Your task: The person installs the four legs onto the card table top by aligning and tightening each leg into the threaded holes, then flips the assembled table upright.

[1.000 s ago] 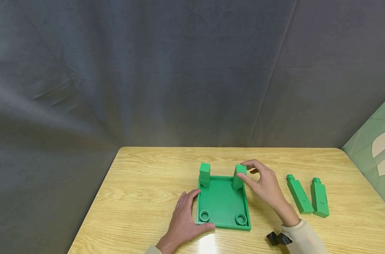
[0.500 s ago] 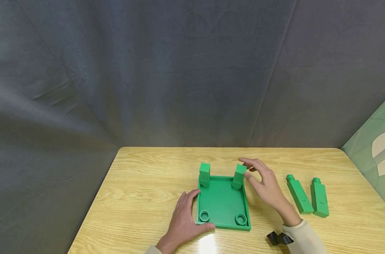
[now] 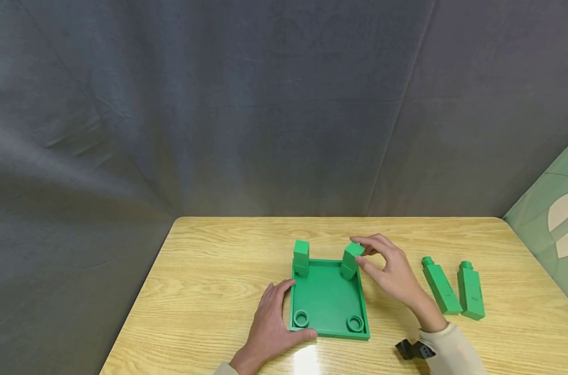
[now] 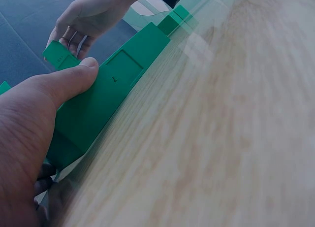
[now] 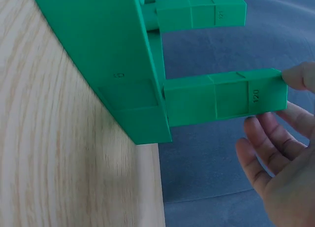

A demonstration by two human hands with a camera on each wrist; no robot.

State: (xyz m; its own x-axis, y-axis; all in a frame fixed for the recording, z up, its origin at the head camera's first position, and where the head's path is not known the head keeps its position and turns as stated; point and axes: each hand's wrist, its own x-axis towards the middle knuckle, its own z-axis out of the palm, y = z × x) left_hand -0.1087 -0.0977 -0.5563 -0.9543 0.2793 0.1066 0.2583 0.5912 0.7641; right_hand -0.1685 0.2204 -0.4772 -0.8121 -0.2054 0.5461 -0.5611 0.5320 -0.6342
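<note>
A shallow green square tray-like panel [image 3: 328,302] lies on the table with its raised rim up. My left hand [image 3: 274,325] grips its near left corner, thumb along the front rim and fingers along the left side. At the far right corner stands a square green leg [image 3: 351,260], marked 120 in the right wrist view. The right hand [image 3: 393,276] pinches this leg near its top between thumb and fingers. Another green leg [image 3: 301,255] stands upright at the far left corner. Round threaded sockets [image 3: 301,319] show in both near corners.
Two more green legs [image 3: 440,289] with threaded ends lie side by side on the wooden table [image 3: 209,291], right of the panel. A grey curtain [image 3: 265,130] hangs behind the table's back edge. A black device [image 3: 415,350] sits at the right sleeve.
The right thumb and fingers loosened from the far right leg, then closed on it again. That leg has turned about its length. Panel and left hand have stayed in place.
</note>
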